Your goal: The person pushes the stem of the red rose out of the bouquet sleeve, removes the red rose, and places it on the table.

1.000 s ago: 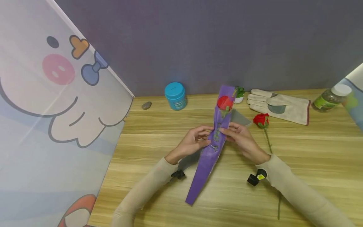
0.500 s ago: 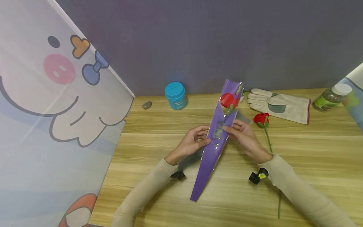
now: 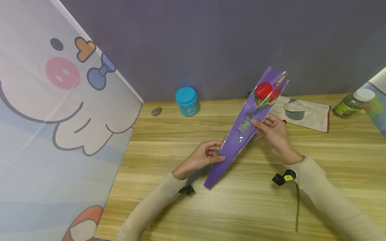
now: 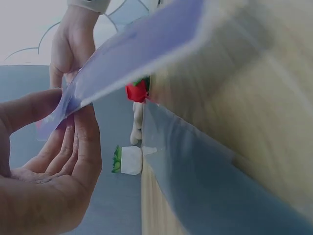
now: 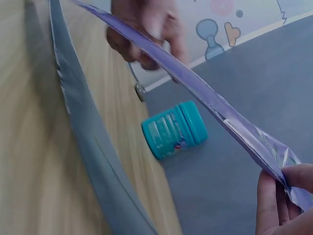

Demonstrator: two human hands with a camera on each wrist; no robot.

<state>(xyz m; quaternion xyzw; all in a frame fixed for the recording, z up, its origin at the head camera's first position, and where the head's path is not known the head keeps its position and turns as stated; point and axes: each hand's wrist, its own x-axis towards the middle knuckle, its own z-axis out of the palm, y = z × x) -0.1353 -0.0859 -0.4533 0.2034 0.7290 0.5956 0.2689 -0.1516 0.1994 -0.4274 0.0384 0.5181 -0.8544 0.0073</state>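
Observation:
A purple flower sleeve (image 3: 233, 135) with a clear front and "ONLY" printed on it slants up to the right above the table. Inside its wide upper end shows a red rose (image 3: 263, 90), with more red beside it. My left hand (image 3: 200, 156) pinches the sleeve's left edge near the narrow lower end. Higher up, my right hand (image 3: 278, 138) pinches the opposite edge between thumb and fingers, as the right wrist view also shows at the sleeve (image 5: 195, 88). Beneath lies a grey sheet-like sleeve (image 4: 190, 171), mostly covered in the head view.
Another rose's stem (image 3: 298, 211) lies right, its head mostly hidden behind my right hand. Along the back stand a blue tub (image 3: 187, 102), a small potted plant (image 4: 130, 160), a work glove (image 3: 313, 113) and a white-lidded jar (image 3: 352, 103). A grey stone (image 3: 156, 111) lies back left.
The purple sleeve has been smoothed, then has risen to the right and tilted further. My right hand has moved up and right with it; my left hand now holds closer to its lower end.

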